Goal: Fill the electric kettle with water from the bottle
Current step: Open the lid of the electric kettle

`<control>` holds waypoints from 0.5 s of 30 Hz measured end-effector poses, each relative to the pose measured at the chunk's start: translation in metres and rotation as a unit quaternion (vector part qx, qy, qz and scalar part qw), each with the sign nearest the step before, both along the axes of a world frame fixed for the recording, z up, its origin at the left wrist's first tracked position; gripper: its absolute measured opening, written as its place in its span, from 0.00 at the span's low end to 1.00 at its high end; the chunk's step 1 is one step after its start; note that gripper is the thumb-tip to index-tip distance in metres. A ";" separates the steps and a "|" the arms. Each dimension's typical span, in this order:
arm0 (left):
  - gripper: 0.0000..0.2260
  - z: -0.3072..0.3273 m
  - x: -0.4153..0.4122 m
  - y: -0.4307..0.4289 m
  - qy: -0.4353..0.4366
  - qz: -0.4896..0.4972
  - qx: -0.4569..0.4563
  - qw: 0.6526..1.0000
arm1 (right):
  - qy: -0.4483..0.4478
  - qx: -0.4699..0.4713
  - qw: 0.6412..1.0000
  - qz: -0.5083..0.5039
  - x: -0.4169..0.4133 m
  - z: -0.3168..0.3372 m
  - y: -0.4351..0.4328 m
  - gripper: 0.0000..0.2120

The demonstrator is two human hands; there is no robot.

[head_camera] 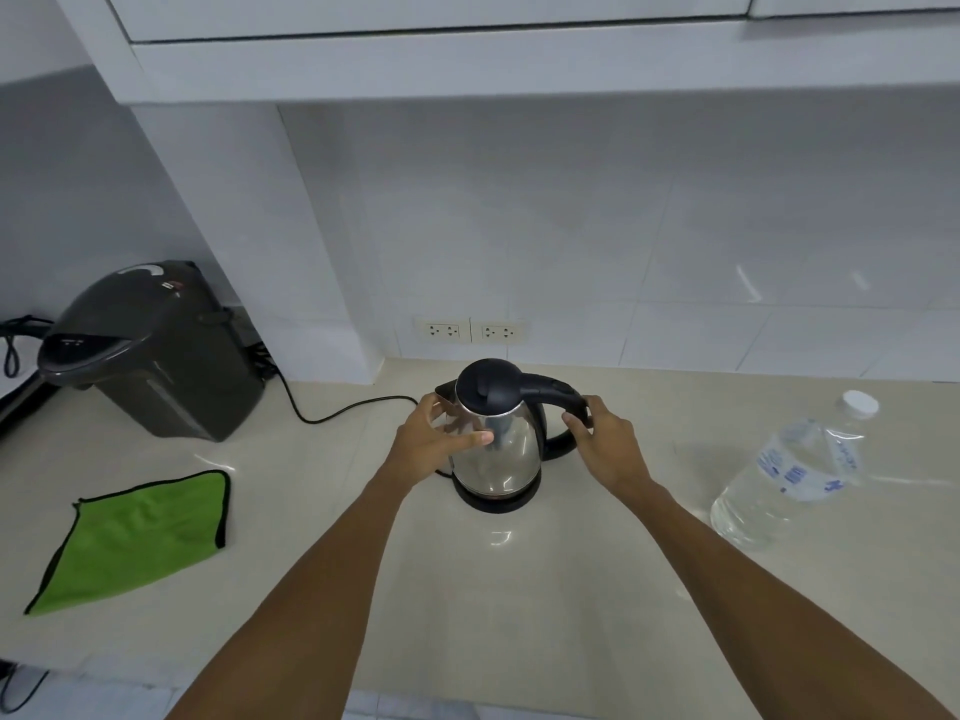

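Head view: kettle (496,433) stands upright on its base, mid-worktop (519,589), lid shut. Left hand (434,444) cups the steel body, fingers spread against it; right hand (605,441) curls loosely at the handle, and I cannot tell if it has closed. Bottle (789,472), capped and upright, stands right of the kettle, well apart from it. Nearer the right hand, it should be that hand's to fetch once the lid is open.

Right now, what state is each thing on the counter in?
Kettle: upright on its base, lid shut.
Water bottle: upright, capped, untouched.
Left hand: on the kettle's body.
Right hand: at the kettle's handle.
Green cloth: lying flat.
Dark dispenser: lid closed.
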State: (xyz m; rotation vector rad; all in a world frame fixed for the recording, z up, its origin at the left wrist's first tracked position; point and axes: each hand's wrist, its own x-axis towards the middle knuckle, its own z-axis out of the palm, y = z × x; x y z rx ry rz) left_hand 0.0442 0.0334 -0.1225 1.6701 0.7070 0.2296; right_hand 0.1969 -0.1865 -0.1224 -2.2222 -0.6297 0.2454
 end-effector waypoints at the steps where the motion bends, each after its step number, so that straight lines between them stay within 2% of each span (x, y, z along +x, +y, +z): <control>1: 0.41 0.003 -0.002 -0.001 -0.001 -0.003 0.001 1.000 | -0.002 0.002 1.000 -0.001 -0.003 0.001 -0.002 0.15; 7: 0.33 0.014 -0.023 -0.011 -0.002 -0.019 0.001 1.000 | -0.007 0.007 1.000 -0.023 -0.030 0.005 -0.015 0.15; 15: 0.31 0.019 -0.067 -0.034 -0.002 -0.035 -0.004 0.999 | -0.007 -0.004 0.999 -0.051 -0.085 0.005 -0.041 0.14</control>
